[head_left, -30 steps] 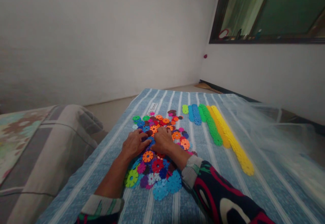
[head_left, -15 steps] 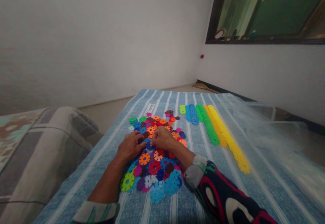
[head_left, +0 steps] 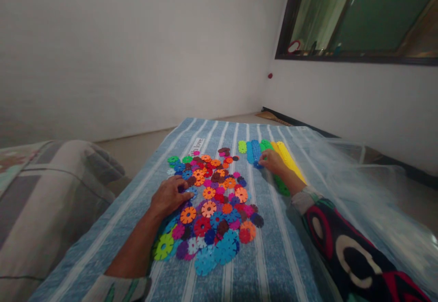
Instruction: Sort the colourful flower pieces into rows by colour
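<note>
A loose pile of colourful notched plastic discs (head_left: 209, 192) lies on the striped cloth. My left hand (head_left: 171, 195) rests at the pile's left side, thumb and fingers apart, near a light blue disc (head_left: 193, 192) and a brown one. Over to the right, my right hand (head_left: 273, 162) pinches a dark blue disc (head_left: 257, 164) at the near end of a row of overlapping blue discs (head_left: 256, 149). That hand and forearm cover parts of the green row (head_left: 282, 186) and the yellow row (head_left: 290, 158) beside it.
A short light green row (head_left: 242, 147) stands left of the blue ones. Clear plastic (head_left: 379, 179) lies along the right side of the striped cloth (head_left: 239, 131). A fabric-covered seat or bed (head_left: 68, 188) is at the left, and a white wall (head_left: 137, 55) rises behind.
My right hand has gone from the middle of the pile rightward to the blue row, carrying a blue disc. My left hand has stayed at the pile's left side.
</note>
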A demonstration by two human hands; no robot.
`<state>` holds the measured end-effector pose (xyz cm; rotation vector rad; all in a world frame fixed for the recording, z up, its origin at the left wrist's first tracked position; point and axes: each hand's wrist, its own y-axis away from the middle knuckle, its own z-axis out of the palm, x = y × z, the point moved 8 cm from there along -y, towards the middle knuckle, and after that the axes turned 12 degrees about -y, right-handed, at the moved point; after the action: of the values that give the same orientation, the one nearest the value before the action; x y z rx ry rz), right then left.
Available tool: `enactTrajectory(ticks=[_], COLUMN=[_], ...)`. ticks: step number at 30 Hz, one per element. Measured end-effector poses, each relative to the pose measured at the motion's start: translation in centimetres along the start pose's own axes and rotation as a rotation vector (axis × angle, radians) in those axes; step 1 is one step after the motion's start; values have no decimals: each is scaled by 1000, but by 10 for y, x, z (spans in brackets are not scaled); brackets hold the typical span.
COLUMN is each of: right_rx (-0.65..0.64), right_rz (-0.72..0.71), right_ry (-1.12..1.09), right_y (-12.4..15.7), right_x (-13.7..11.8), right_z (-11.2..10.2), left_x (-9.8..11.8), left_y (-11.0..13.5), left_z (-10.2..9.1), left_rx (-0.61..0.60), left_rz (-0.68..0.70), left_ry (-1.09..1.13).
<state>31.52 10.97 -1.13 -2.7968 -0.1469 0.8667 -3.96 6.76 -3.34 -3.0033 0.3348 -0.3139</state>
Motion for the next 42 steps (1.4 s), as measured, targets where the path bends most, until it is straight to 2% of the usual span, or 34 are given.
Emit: enactTrajectory(ticks=[13, 23, 28, 35, 42], right_rx=[24, -80, -125, -105, 57], right_rz=[5, -163, -215, -190, -61], right_ry=[131, 214, 295, 305, 190], right_y=[-3, 12, 16, 16, 18], right_x=[30, -2, -5, -5, -2], right_z=[-1, 24, 29, 28, 2], left_x=[1, -3, -4, -4, -3], left_y=[0, 1, 0, 0, 0], left_z=[-1, 2, 3, 4, 1], left_rx=[-11, -42, -30, -38, 1], left_rz=[12, -22, -20, -34, -30], left_ry=[8, -22, -6, 5, 84])
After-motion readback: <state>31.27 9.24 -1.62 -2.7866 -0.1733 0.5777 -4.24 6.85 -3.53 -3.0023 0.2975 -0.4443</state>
